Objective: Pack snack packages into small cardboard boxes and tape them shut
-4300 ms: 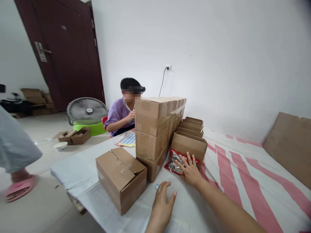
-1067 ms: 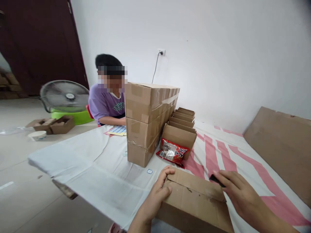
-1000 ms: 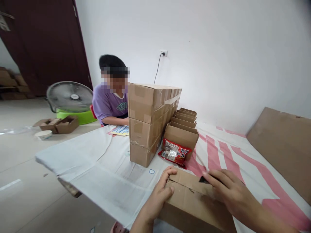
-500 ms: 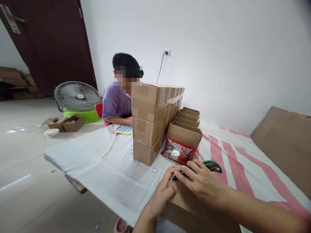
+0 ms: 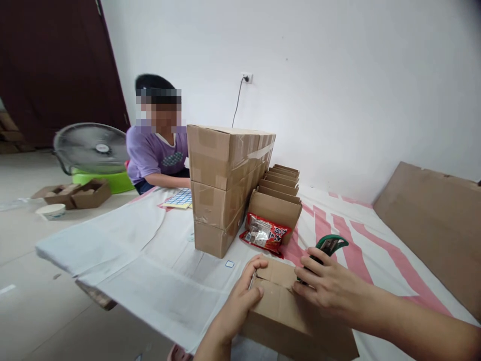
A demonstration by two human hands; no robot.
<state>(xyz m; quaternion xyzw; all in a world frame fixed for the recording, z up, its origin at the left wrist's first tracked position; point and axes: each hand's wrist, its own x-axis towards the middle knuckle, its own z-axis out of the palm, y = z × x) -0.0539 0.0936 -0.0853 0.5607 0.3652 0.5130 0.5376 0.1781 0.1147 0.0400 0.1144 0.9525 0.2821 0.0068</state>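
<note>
Cardboard box (image 5: 285,328) is lying under both hands on the cloth-covered tabletop (image 5: 124,240). The right hand (image 5: 323,278), its grip closed around a green-handled tool (image 5: 333,244), is now resting midway along the top seam; half a second ago it was meeting the left hand (image 5: 242,296). That shift is baring the seam's left stretch, so the tool seems to be working along it. The left grip is clasping the box's left end, apparently steadying it. Four seconds ago the right hand was touching the red packet (image 5: 265,234), now leaning untouched against an open box (image 5: 276,205).
</note>
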